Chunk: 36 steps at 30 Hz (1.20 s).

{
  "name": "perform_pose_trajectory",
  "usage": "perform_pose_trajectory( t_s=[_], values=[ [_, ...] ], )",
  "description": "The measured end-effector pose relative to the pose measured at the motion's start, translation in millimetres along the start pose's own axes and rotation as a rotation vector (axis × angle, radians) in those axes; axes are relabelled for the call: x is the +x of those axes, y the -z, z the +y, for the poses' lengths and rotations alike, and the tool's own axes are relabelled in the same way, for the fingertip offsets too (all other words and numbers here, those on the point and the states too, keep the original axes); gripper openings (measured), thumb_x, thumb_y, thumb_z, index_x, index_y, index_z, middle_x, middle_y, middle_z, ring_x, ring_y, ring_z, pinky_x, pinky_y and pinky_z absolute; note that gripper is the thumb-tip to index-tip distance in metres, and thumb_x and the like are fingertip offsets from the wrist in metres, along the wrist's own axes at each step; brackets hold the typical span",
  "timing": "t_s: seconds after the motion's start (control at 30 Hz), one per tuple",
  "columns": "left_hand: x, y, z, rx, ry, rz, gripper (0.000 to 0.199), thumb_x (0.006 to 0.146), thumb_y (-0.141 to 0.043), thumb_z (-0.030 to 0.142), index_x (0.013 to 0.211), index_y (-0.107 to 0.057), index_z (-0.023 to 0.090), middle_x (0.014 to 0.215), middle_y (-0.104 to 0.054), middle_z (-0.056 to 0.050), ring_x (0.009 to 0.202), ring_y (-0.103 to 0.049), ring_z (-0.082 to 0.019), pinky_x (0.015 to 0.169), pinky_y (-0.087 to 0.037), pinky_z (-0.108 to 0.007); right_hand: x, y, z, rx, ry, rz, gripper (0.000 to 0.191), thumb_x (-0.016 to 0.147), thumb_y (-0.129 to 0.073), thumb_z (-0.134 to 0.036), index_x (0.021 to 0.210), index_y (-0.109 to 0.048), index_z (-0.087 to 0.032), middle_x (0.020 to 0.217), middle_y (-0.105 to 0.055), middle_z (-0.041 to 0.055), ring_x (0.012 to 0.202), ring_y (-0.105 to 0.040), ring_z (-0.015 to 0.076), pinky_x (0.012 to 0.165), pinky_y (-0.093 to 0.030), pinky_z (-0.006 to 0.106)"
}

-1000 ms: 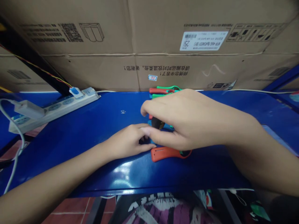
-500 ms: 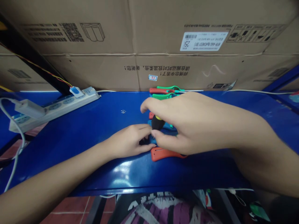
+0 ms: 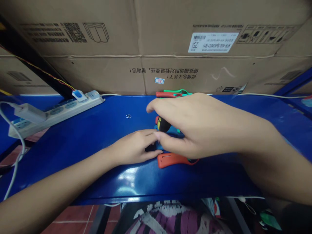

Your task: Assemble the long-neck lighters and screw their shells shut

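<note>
My right hand (image 3: 192, 125) is curled round the black-and-yellow handle of a screwdriver (image 3: 164, 124), whose shaft is hidden. Its thumb touches the fingertips of my left hand (image 3: 140, 146). The left fingers are bent onto a blue stick lighter (image 3: 159, 145), mostly covered by both hands. Nearest me lies an orange stick lighter (image 3: 169, 160) with a curved trigger guard. Behind the screwdriver, part of another red piece (image 3: 156, 120) shows. Farther back, a red stick lighter (image 3: 165, 94) and a green one (image 3: 174, 91) lie side by side.
Several tiny metal pins or screws (image 3: 128, 116) lie left of the hands on the blue table (image 3: 102, 182). A white power strip (image 3: 60, 110) with plugs and cables stands at the left. A large cardboard box (image 3: 109, 74) forms the back wall.
The screwdriver handle has tipped, so more of its yellow end shows. My right hand has shifted slightly up and away from the orange lighter; my left hand stays in place.
</note>
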<state>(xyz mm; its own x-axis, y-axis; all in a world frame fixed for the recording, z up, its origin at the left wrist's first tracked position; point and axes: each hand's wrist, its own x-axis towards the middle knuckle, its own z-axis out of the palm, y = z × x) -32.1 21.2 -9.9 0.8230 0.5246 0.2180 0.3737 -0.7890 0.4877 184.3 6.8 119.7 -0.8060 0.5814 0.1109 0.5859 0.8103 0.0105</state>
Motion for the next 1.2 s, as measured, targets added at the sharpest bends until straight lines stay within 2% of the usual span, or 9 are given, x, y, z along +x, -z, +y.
perform_pose_trajectory(
  t_s=[0.27,0.43,0.57,0.77,0.9,1.0,1.1,1.2],
  values=[
    [-0.7,-0.5,0.0,0.016,0.013,-0.013,0.02,0.097,-0.061,0.032,0.11,-0.064,0.017,0.107,-0.071,-0.01,0.097,-0.069,-0.024,0.085,-0.057,-0.035,-1.4,-0.4,0.1,-0.07,-0.007,-0.006,0.037,0.102,-0.038,-0.038,0.114,-0.062,-0.013,0.084,-0.071,0.0083,0.062,-0.054,0.0166,0.056,-0.025,0.03],
    [0.0,-0.1,0.4,0.031,-0.005,-0.011,0.018,0.098,-0.059,0.033,0.105,-0.065,0.017,0.104,-0.07,-0.01,0.092,-0.069,-0.023,0.081,-0.057,-0.034,-0.7,-1.9,-0.1,-0.026,0.024,0.022,0.04,0.1,-0.041,-0.034,0.128,-0.057,-0.012,0.096,-0.073,0.0101,0.071,-0.058,0.0182,0.06,-0.029,0.03],
    [-0.4,-1.2,-0.8,0.073,-0.009,0.006,0.022,0.098,-0.059,0.033,0.11,-0.064,0.016,0.105,-0.07,-0.01,0.093,-0.069,-0.024,0.082,-0.057,-0.036,0.7,-2.7,1.0,-0.058,0.011,0.003,0.036,0.102,-0.04,-0.036,0.118,-0.062,-0.012,0.087,-0.072,0.008,0.066,-0.056,0.0169,0.058,-0.026,0.03],
    [-0.6,-1.6,-2.7,0.052,-0.038,0.011,0.019,0.098,-0.061,0.033,0.108,-0.063,0.017,0.104,-0.071,-0.009,0.095,-0.069,-0.023,0.082,-0.057,-0.034,0.4,-3.8,3.7,-0.054,0.041,0.019,0.035,0.103,-0.038,-0.036,0.115,-0.063,-0.013,0.088,-0.071,0.0079,0.065,-0.056,0.0165,0.058,-0.027,0.029],
    [-0.4,-0.8,-2.6,0.039,-0.031,0.019,0.018,0.097,-0.061,0.033,0.102,-0.064,0.017,0.1,-0.071,-0.009,0.089,-0.069,-0.023,0.078,-0.057,-0.034,0.5,-5.0,3.5,-0.045,0.033,0.039,0.038,0.102,-0.038,-0.035,0.123,-0.06,-0.011,0.096,-0.072,0.0105,0.073,-0.06,0.0193,0.06,-0.031,0.03],
    [0.1,-0.3,-2.1,0.031,-0.015,0.015,0.018,0.097,-0.062,0.033,0.103,-0.064,0.016,0.102,-0.071,-0.009,0.09,-0.069,-0.023,0.08,-0.057,-0.035,0.8,-5.6,3.6,-0.07,0.012,0.024,0.04,0.102,-0.037,-0.036,0.124,-0.06,-0.011,0.091,-0.072,0.009,0.068,-0.06,0.0193,0.06,-0.03,0.03],
    [0.3,-0.2,-1.5,0.008,-0.025,0.013,0.018,0.097,-0.062,0.032,0.104,-0.065,0.016,0.1,-0.071,-0.009,0.089,-0.069,-0.022,0.078,-0.057,-0.033,1.1,-5.7,4.3,-0.052,0.012,0.04,0.041,0.101,-0.038,-0.035,0.129,-0.057,-0.01,0.095,-0.072,0.0099,0.069,-0.059,0.019,0.059,-0.03,0.03],
    [-0.5,-1.0,-1.3,0.031,-0.031,0.035,0.02,0.097,-0.061,0.032,0.107,-0.065,0.016,0.101,-0.071,-0.009,0.091,-0.069,-0.023,0.08,-0.058,-0.035,1.6,-5.0,4.2,-0.049,0.018,0.019,0.042,0.103,-0.038,-0.042,0.123,-0.06,-0.012,0.089,-0.071,0.0082,0.065,-0.057,0.0178,0.059,-0.029,0.031]
  ],
)
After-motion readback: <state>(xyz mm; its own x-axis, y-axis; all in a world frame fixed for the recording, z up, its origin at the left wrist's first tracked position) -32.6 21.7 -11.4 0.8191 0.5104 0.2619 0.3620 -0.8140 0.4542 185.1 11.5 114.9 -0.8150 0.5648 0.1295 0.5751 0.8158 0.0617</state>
